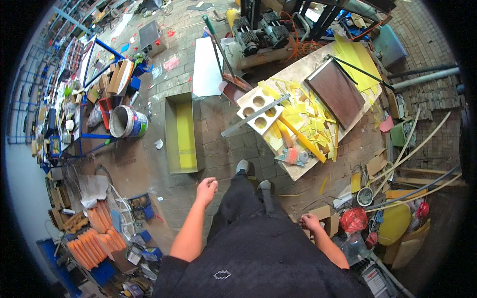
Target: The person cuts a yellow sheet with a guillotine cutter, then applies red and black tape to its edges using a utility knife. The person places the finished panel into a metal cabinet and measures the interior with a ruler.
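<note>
Loosely curled, my left hand hangs over the floor with nothing seen in it. It is nearest to a long open box, grey-walled with a yellow strip along its bottom. My right hand is also curled, with nothing seen in its fingers, above a cardboard box by my right side. Ahead to the right, a low board table bears yellow scraps, a steel ruler, a white block with round holes and a brown panel. Neither hand touches these.
An air compressor stands behind the table, near a white sheet and a long-handled dustpan. To the left are a cluttered blue-framed bench, a bucket and orange ribbed pieces. Long pale strips stick out at right.
</note>
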{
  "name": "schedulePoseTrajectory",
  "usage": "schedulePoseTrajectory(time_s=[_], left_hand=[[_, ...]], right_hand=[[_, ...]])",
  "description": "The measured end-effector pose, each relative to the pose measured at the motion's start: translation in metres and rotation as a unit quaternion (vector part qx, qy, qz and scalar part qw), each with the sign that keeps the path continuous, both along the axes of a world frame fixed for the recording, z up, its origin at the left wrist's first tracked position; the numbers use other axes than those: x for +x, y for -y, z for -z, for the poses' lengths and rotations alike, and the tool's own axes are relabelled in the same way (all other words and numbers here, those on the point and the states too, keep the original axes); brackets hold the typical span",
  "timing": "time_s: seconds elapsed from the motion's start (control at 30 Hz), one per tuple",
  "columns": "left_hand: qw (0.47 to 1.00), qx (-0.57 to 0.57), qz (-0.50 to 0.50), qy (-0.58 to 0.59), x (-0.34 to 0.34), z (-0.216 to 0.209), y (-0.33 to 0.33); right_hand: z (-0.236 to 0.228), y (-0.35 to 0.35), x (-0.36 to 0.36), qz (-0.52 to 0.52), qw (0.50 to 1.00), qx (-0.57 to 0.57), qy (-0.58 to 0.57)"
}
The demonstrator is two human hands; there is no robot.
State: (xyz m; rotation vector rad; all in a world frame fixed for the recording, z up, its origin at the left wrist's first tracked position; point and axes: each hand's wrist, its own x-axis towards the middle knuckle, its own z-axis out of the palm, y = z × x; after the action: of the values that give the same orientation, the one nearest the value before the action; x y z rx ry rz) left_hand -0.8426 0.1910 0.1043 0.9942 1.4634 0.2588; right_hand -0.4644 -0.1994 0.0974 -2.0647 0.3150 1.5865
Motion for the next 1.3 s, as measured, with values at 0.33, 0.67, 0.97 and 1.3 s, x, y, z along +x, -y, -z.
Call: schedulePoseTrajectory(time_s=[0.33,0.67,0.97,1.3], left_hand=[[0.935,-0.228,-0.237,-0.136,-0.204,0.042,0.202],[0.96,-0.164,-0.218,-0.055,-0.183,0.053,0.111],[0.964,-0.078,-0.24,-0.078,-0.138,0.008,-0.037],[0.967,-0.07,-0.175,-0.174,-0.191,0.167,-0.063]], right_hand=[[0.05,-0.241,0.09,-0.224,0.946,0.167,0.166],[0.041,-0.433,0.077,-0.008,0.984,0.163,0.067],[0.141,-0.546,0.071,0.062,0.987,0.137,0.053],[0.298,-0.598,0.111,0.121,0.98,0.035,0.152]])
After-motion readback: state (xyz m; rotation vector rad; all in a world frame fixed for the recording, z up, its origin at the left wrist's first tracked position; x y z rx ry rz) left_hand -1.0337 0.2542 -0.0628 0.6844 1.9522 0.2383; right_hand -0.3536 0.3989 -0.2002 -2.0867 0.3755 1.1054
